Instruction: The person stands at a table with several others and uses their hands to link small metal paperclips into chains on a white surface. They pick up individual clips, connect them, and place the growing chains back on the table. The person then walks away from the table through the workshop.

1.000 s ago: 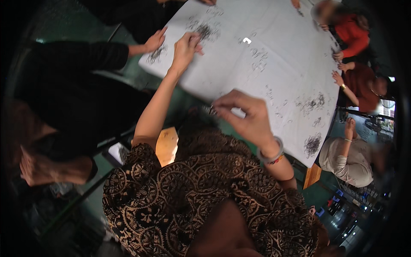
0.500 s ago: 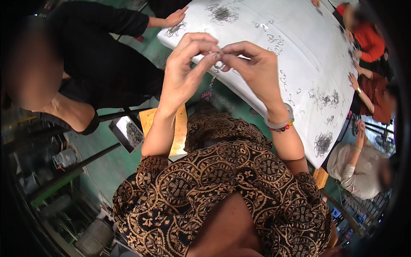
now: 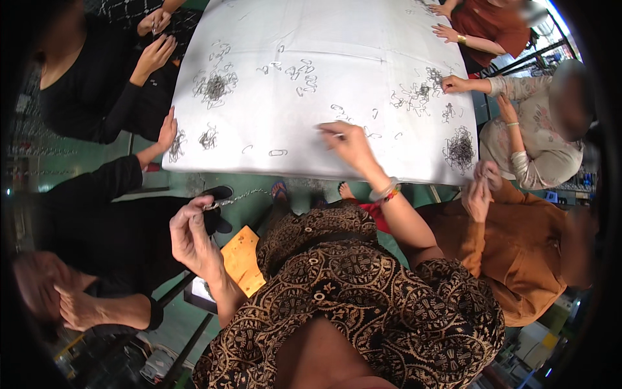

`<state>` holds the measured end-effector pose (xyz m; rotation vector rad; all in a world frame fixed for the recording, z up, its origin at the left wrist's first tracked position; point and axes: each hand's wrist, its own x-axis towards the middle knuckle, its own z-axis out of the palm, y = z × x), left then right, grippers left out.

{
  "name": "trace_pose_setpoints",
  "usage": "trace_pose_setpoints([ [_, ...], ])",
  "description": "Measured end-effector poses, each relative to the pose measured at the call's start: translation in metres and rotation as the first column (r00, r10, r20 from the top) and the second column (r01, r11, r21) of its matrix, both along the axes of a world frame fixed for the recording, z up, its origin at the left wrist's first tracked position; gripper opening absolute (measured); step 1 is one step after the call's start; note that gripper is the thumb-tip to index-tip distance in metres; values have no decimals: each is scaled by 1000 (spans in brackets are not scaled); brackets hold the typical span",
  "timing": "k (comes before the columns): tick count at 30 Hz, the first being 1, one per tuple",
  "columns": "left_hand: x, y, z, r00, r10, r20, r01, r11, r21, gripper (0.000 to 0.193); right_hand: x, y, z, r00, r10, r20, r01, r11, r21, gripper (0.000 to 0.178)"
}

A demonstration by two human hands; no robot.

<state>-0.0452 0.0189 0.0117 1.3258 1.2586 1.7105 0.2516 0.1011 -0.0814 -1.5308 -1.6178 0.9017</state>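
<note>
My left hand (image 3: pixel 194 236) is raised off the table's front edge at the left, thumb and fingers pinched on one end of a metal chain (image 3: pixel 243 196). The chain's free part trails out to the right above the floor. Over the near part of the white-covered table (image 3: pixel 291 129), my right hand (image 3: pixel 353 148) reaches left with its fingers stretched out, their tips smeared by motion. Nothing shows between them. Loose wire links (image 3: pixel 341 113) lie just beyond that hand, and a single oval link (image 3: pixel 278 153) lies to its left near the edge.
More links are heaped at the left (image 3: pixel 217 87) and right (image 3: pixel 460 149) of the table. Co-workers sit along both sides; one person's hand (image 3: pixel 168 129) rests at the left edge, another's (image 3: pixel 478 194) at the right corner. A wooden stool (image 3: pixel 243 259) stands beside my left arm.
My hands, together earlier at a link on the chain, have come apart. The left moved down and left with the chain; the right moved over the table. The view has turned toward the table.
</note>
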Motion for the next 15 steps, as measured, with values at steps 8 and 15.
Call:
trace_pose_setpoints([
  [8, -4, 1, 10, 999, -35, 31, 36, 999, -26, 3, 158, -22, -176, 822, -390, 414, 316, 918, 239, 15],
  [15, 3, -2, 8, 992, -113, 55, 119, 987, -104, 8, 74, 23, -80, 870, -461, 176, 431, 884, 184, 11],
])
